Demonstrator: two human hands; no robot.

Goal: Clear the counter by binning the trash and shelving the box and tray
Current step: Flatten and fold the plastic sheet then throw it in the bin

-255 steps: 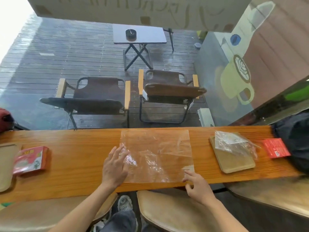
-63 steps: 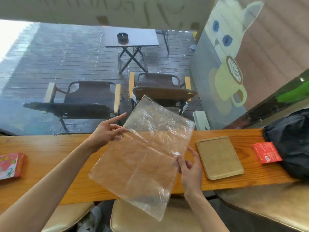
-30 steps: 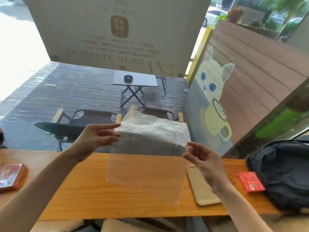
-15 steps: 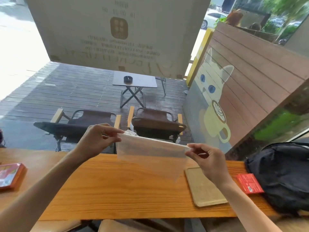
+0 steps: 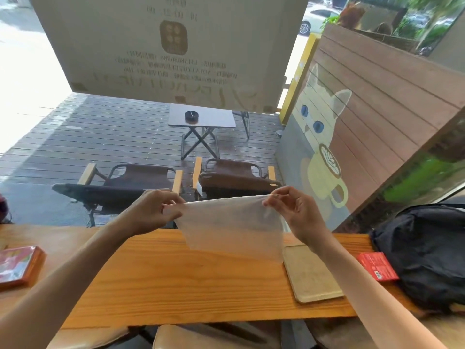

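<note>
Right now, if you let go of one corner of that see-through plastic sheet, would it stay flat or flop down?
Probably flop. The plastic sheet hangs limp between the left hand and right hand, so it looks floppy. It seems very light, pinched only by fingertips. It may be slippery too.

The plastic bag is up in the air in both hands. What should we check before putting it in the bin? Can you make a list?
1. Left hand pinches the plastic bag at its top corner: ok.
2. Right hand pinches the other top corner: ok.
3. Bag hangs clear above the counter: ok.
4. Bag is folded or crumpled small enough to bin: not ok, it hangs spread wide.
5. Bin is in sight: not ok, none in view.
6. Tray and red box shelved: not ok, both lie on the counter.
</note>
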